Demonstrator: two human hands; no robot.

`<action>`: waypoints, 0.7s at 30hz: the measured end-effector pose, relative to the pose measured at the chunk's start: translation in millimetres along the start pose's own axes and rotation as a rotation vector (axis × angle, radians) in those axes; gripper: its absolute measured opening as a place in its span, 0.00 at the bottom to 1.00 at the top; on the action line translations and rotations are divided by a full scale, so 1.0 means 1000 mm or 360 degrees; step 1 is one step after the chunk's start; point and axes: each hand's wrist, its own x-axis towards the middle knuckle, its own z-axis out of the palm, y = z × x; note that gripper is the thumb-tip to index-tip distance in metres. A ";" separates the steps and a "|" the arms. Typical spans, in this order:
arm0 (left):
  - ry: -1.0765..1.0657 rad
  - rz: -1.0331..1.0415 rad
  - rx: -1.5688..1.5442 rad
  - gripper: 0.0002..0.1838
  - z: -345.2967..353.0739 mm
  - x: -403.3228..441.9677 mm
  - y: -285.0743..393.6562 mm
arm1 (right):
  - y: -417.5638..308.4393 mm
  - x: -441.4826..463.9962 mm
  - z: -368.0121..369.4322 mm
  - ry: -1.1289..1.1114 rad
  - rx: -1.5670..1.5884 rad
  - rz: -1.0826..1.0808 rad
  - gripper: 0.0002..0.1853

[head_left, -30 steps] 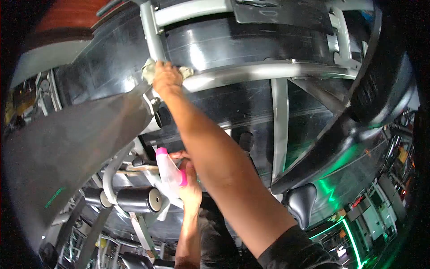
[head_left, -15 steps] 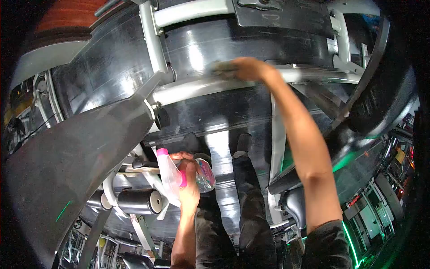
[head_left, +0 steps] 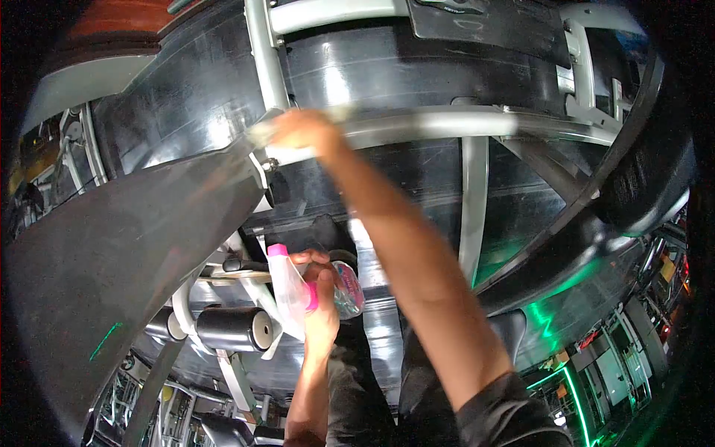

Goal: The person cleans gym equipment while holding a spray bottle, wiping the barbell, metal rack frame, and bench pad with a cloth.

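A pale cloth (head_left: 261, 135) lies over the silver bar (head_left: 417, 125) where it nears an upright post (head_left: 266, 59); the right hand (head_left: 304, 132) is closed over it, palm down, with cloth showing on both sides of the knuckles, a hold that seems to press it to the rounded metal and bend it to the curve; blur there hides exactly how the fingers are bent.

Lower down, well apart from the bar, the left hand (head_left: 322, 298) is wrapped round the neck of a spray bottle (head_left: 287, 287), beside its pink trigger; gripping there probably lets one hand carry the weight, since nothing else visibly supports it; the bottle is held in front of the person's legs, its pink nozzle away from the body and its clear, labelled part on the far side of the fingers.

Around them, a broad dark panel (head_left: 149, 223) meets the frame at the bar's left end; a black roller (head_left: 231, 328) sits just left of the bottle in the view; a black padded seat (head_left: 648, 179) stands toward the right, above the dark floor (head_left: 424, 179).
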 end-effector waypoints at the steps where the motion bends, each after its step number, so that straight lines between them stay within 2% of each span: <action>1: 0.0045 0.0007 0.0003 0.18 0.001 -0.001 0.000 | -0.031 0.004 0.002 0.0047 0.0065 0.0201 0.25; 2: 0.0046 0.0008 0.0005 0.18 0.003 0.000 0.002 | -0.044 0.009 0.007 0.0090 0.0130 0.0403 0.24; 4: 0.0104 0.0038 0.0122 0.16 0.006 -0.001 0.008 | -0.017 0.011 0.005 -0.0087 0.0065 0.0075 0.23; 6: 0.0086 0.0062 0.0129 0.16 0.009 -0.001 0.010 | 0.023 -0.006 0.004 0.0080 -0.0053 0.0005 0.19; 7: 0.0061 0.0076 0.0130 0.15 0.010 -0.002 0.009 | 0.061 -0.008 0.002 0.0097 -0.0189 -0.0225 0.22; 8: 0.0033 0.0091 0.0132 0.14 0.010 -0.002 0.008 | 0.090 -0.047 -0.019 0.0244 -0.0206 -0.0022 0.15; 9: 0.0033 0.0086 0.0126 0.14 0.011 -0.005 0.008 | 0.149 -0.054 -0.019 0.0163 -0.0346 0.0119 0.21; 10: 0.0027 0.0077 0.0074 0.14 0.013 -0.006 0.009 | 0.136 -0.108 -0.068 0.0089 -0.0295 0.0555 0.16; 11: 0.0023 0.0072 0.0020 0.13 0.015 -0.006 0.009 | 0.157 -0.138 -0.089 -0.0024 -0.0474 0.0901 0.19; 12: 0.0032 0.0082 0.0014 0.13 0.015 -0.006 0.009 | 0.197 -0.156 -0.098 0.0005 -0.0623 0.0997 0.20; 14: -0.0015 -0.0033 -0.0083 0.16 0.014 -0.010 0.006 | 0.207 -0.155 -0.111 0.0053 -0.0334 0.1492 0.21; 15: -0.0043 -0.0038 -0.0005 0.16 0.010 -0.011 0.002 | 0.207 -0.149 -0.105 0.0050 -0.0334 0.1491 0.21; 17: -0.0039 -0.0016 -0.0088 0.17 0.012 -0.013 0.003 | 0.198 -0.124 -0.086 0.0121 -0.0622 0.1383 0.21; 19: -0.0036 0.0038 -0.0129 0.16 0.009 -0.011 0.009 | 0.191 -0.078 -0.067 0.0057 -0.0469 0.0931 0.20; 20: -0.0028 0.0035 -0.0119 0.16 0.007 -0.010 0.008 | 0.162 -0.062 -0.060 0.0051 -0.0165 0.0683 0.22; 21: -0.0026 0.0097 0.0029 0.16 0.004 -0.009 0.008 | 0.178 -0.035 -0.023 -0.0025 0.0895 -0.0065 0.24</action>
